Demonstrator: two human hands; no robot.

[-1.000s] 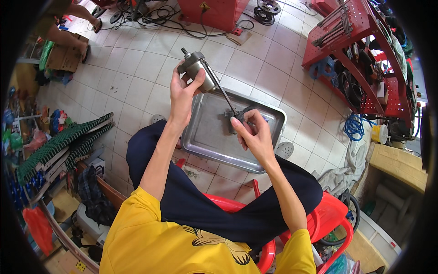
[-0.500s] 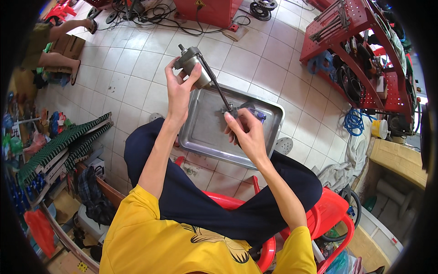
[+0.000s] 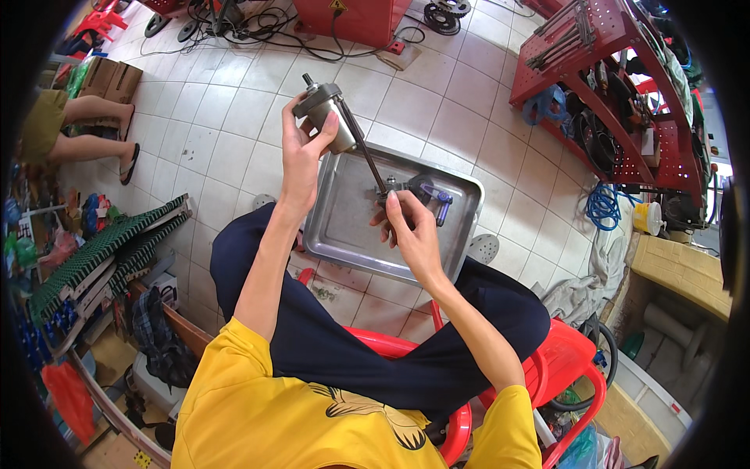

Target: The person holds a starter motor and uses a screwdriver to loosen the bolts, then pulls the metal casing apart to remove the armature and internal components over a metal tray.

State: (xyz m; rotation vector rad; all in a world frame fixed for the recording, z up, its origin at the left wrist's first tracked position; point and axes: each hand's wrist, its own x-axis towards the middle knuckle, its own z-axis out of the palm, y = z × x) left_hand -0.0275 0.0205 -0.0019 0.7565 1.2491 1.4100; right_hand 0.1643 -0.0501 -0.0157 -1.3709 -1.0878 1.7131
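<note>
1. Left hand (image 3: 303, 148) wrapped firmly around a grey metal cylinder part (image 3: 324, 113), thumb along one side and fingers curled behind, raised well above the floor.
2. Right hand (image 3: 410, 230) closed around the lower end of a long dark tool shaft (image 3: 366, 156), fingers pressed together on the handle; exact handle shape hidden by the palm.
3. Shaft running diagonally from the right grip up to the cylinder, tip meeting the part just beside the left thumb.
4. Directly beneath the right grip: a shallow steel tray (image 3: 344, 227) on the tiled floor, with a small blue-purple piece (image 3: 437, 202) lying just beyond the knuckles.
5. Tray's near rim close to the knees; open tile beyond the left grip, with a red machine base (image 3: 351, 19) and black cables (image 3: 266, 35) farther out.
6. To the right of the right grip, well apart: a red rack (image 3: 617, 102) of parts and a blue hose coil (image 3: 603, 207).
7. Left of the left grip, far off: another person's legs (image 3: 90, 129).
8. Compared with half a second ago: same two-handed hold, cylinder sitting slightly farther right and the tray lying more squarely under both grips.
</note>
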